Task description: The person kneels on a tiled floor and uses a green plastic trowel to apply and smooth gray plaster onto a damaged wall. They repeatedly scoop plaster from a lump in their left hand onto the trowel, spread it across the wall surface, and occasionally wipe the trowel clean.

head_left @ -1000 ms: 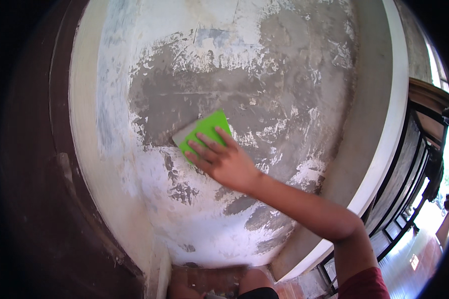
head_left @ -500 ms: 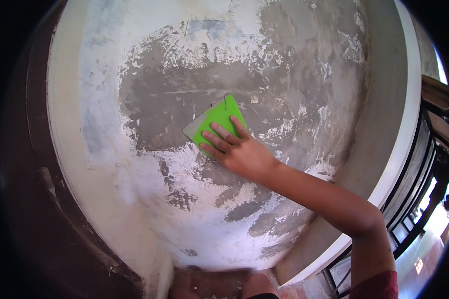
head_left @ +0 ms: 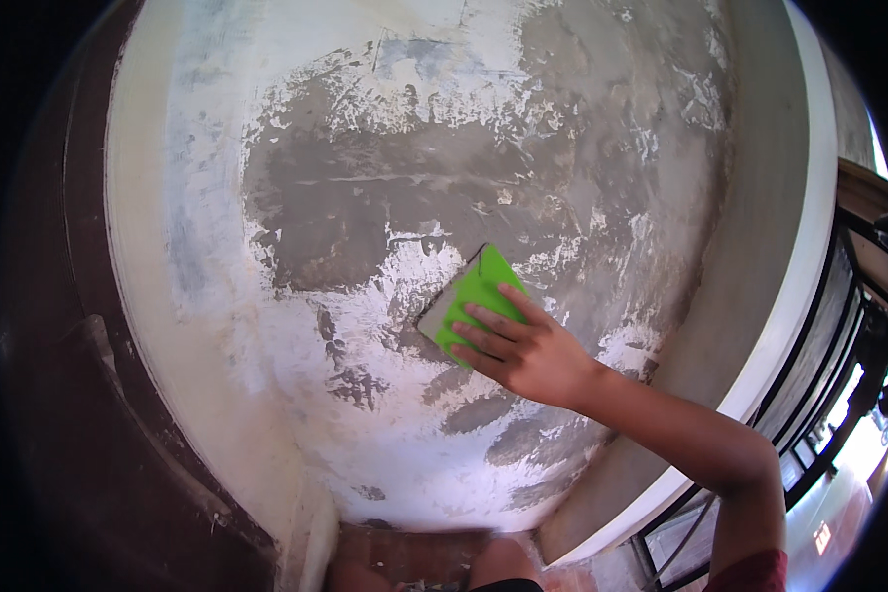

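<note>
My right hand [head_left: 548,357] grips a bright green plastic putty spreader [head_left: 500,278], fingers laid across its face and the thumb hidden. Grey putty coats the spreader's left edge, which lies against the wall [head_left: 316,474]. Rough grey patches [head_left: 335,222] cover much of this white wall, with ragged white spots showing between them. Just above and left of the spreader is an exposed white patch [head_left: 409,271] with a jagged upper border. My left hand is out of sight.
A dark brown frame or panel [head_left: 59,414] runs down the left side. On the right, a projecting wall edge [head_left: 735,247] borders the patched surface, with black metal railings [head_left: 809,365] beyond it. My knees [head_left: 503,564] show at the bottom above a reddish floor [head_left: 572,577].
My right hand has moved down and to the right with the spreader still in it. White wall now shows where the spreader was. The view has shifted slightly.
</note>
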A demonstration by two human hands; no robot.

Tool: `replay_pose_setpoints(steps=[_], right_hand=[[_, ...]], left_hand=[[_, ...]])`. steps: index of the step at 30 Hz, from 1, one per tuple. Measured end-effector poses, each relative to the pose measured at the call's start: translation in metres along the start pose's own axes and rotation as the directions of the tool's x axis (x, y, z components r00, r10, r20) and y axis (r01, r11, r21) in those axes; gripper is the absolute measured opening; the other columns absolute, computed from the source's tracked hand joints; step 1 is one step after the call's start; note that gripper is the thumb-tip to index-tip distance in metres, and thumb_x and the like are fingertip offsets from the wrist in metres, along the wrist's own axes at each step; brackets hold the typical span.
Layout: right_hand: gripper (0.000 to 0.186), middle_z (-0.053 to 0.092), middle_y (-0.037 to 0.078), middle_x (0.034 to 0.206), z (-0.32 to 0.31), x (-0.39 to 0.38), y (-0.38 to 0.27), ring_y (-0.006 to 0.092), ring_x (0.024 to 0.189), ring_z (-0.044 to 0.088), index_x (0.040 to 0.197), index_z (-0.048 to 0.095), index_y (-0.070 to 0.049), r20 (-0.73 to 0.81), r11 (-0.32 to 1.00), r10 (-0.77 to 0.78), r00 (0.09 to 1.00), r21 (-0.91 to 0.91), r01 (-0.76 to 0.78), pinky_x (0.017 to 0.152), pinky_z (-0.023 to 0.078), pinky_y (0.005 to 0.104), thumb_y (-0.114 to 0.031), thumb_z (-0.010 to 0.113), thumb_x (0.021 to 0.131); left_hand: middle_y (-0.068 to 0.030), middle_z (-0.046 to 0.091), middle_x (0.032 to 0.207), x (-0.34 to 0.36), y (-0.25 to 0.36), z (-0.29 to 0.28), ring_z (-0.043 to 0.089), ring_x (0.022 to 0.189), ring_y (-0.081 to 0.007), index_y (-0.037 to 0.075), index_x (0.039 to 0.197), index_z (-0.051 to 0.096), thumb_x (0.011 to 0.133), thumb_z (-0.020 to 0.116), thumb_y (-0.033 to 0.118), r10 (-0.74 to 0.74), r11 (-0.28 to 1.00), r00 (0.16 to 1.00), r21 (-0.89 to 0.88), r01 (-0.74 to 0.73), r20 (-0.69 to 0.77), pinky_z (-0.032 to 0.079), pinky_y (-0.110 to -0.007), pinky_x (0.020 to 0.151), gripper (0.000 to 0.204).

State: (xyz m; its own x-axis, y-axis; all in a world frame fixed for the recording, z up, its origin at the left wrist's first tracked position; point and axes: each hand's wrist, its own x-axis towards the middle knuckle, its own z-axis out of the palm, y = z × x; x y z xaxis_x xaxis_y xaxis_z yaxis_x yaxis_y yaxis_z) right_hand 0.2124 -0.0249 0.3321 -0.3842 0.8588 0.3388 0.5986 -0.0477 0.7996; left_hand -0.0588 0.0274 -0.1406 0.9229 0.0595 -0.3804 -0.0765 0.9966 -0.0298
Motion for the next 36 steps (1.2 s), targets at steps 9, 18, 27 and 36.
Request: replay_pose_setpoints(steps=[9, 18, 27, 36], right_hand=[[0.049, 0.062, 0.001, 0.132, -0.045, 0.037, 0.013, 0.0202, 0.124, 0.056, 0.124, 0.065, -0.022, -0.198, 0.999, -0.005, 0.980, 0.042, 0.013, 0.107, 0.042, 0.0465, -0.010, 0.064, 0.076], [0.047, 0.068, 0.016, 0.102, -0.063, 0.101, 0.047, 0.0234, 0.091, 0.069, 0.124, 0.060, -0.006, -0.002, 0.476, 0.555, 0.832, 0.821, -0.315, 0.080, 0.053, 0.0350, 0.007, 0.057, 0.079], [0.048, 0.066, 0.011, 0.107, -0.076, 0.096, 0.049, 0.0185, 0.094, 0.065, 0.129, 0.053, 0.001, 0.330, -0.159, 0.639, 0.695, 0.940, -0.301, 0.081, 0.053, 0.0324, 0.004, 0.059, 0.082], [0.053, 0.066, 0.008, 0.106, -0.071, 0.059, 0.019, 0.0121, 0.090, 0.064, 0.131, 0.053, 0.004, 0.410, -0.495, 0.587, 0.698, 0.864, -0.091, 0.079, 0.053, 0.0263, 0.005, 0.060, 0.079]], left_hand=[[-0.0107, 0.070, 0.095, 0.003, 0.002, -0.012, 0.067, 0.073, -0.0392, 0.012, 0.092, 0.068, 0.084, 0.057, 0.042, -0.054, 0.995, 0.998, 0.081, 0.053, 0.012, 0.056, -0.054, 0.071, 0.032], [-0.0106, 0.069, 0.099, 0.001, 0.006, -0.018, 0.065, 0.079, -0.0291, 0.009, 0.105, 0.065, 0.088, 0.055, 0.035, -0.036, 0.991, 0.997, 0.130, 0.028, 0.064, 0.054, -0.045, 0.075, 0.033], [-0.0107, 0.069, 0.103, -0.015, 0.012, 0.054, 0.064, 0.084, -0.0174, 0.004, 0.119, 0.062, 0.092, 0.053, 0.025, 0.219, 0.684, 0.928, 0.631, -0.366, 0.300, 0.052, -0.033, 0.077, 0.036], [-0.0045, 0.068, 0.085, -0.093, 0.044, 0.245, 0.058, 0.075, -0.0048, -0.001, 0.146, 0.040, 0.096, 0.051, 0.015, 0.237, 0.352, 0.800, 0.718, -0.600, 0.552, 0.046, -0.020, 0.071, 0.054]])
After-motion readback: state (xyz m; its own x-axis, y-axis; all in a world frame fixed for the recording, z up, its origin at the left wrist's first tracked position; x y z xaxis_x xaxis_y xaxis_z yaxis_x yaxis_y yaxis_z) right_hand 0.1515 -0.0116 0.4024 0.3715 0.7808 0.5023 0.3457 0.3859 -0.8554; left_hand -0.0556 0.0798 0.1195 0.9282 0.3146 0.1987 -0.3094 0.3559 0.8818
